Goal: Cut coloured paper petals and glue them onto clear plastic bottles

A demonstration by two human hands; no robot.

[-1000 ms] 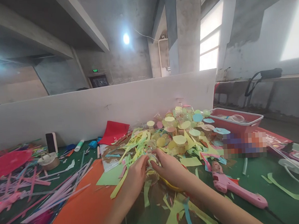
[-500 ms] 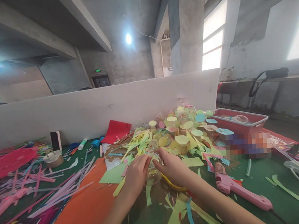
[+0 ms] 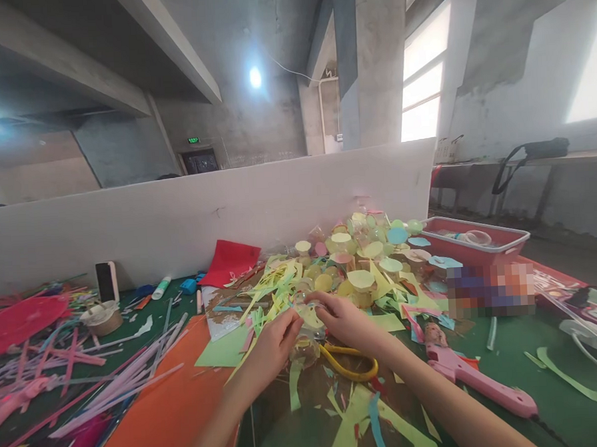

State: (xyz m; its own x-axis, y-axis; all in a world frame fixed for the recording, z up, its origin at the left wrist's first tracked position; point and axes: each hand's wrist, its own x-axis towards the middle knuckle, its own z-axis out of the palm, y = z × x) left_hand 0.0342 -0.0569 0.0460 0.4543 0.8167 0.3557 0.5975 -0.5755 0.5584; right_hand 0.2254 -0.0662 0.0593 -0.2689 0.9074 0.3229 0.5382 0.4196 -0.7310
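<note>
My left hand (image 3: 277,338) is closed, its fingers pinched at the near left edge of a small clear plastic cup topped with pale yellow paper (image 3: 311,317). From the other side my right hand (image 3: 346,320) curls its thumb and fingers around the same cup. Fingers hide part of it. Directly below stands another clear plastic cup (image 3: 304,353). Yellow-handled scissors (image 3: 351,373) lie under my right wrist. Beyond both hands rises a heap of clear cups capped with coloured paper discs (image 3: 361,279).
A pink glue gun (image 3: 481,380) lies at right, near a red basket (image 3: 480,248). Yellow-green scraps (image 3: 368,413) litter the front. Orange paper (image 3: 158,404), pink straws (image 3: 117,386), a tub (image 3: 102,318) and a phone (image 3: 107,281) are on the left. A white panel (image 3: 203,218) stands behind.
My hands have moved slightly apart around the cup, showing more of it. More of the yellow scissor handles shows beneath my right wrist. The view has shifted a little.
</note>
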